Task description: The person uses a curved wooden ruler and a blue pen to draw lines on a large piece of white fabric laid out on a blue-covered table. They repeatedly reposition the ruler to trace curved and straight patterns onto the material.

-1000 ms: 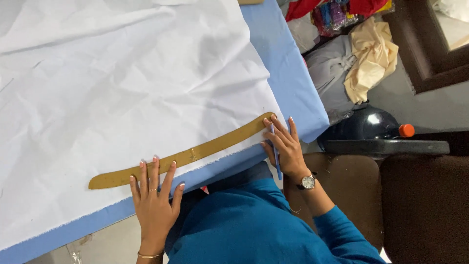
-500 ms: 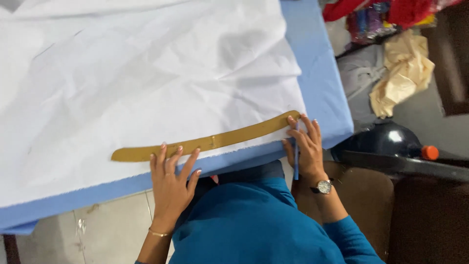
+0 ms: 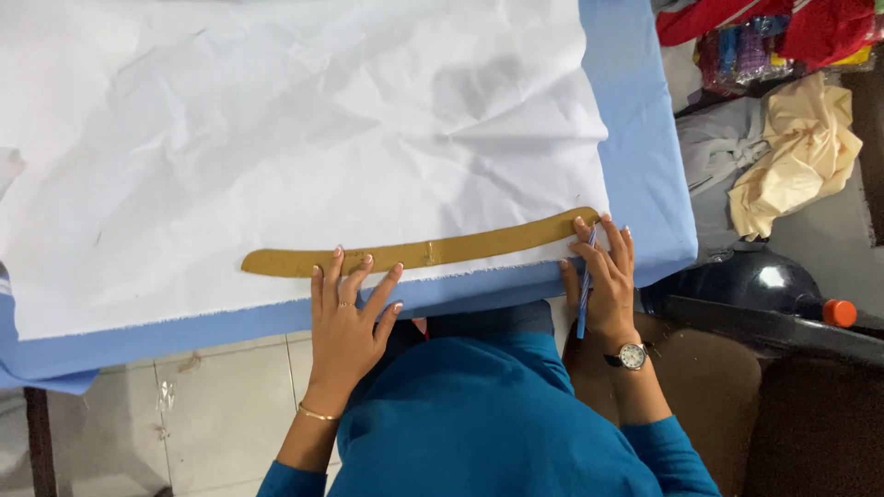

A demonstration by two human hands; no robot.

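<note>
On the desk (image 3: pixel 645 184), a curved ruler (image 3: pixel 424 253) is pressed flat by the open left hand (image 3: pixel 348 317); a pen (image 3: pixel 585 285) is gripped by the right hand (image 3: pixel 603 281), and a slipped ruler would likely skew the line on the white fabric (image 3: pixel 295 138).

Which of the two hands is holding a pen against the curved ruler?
The right hand, the one with the wristwatch, holds the blue pen at the curved ruler's end. The left hand presses flat, holding nothing.
</note>
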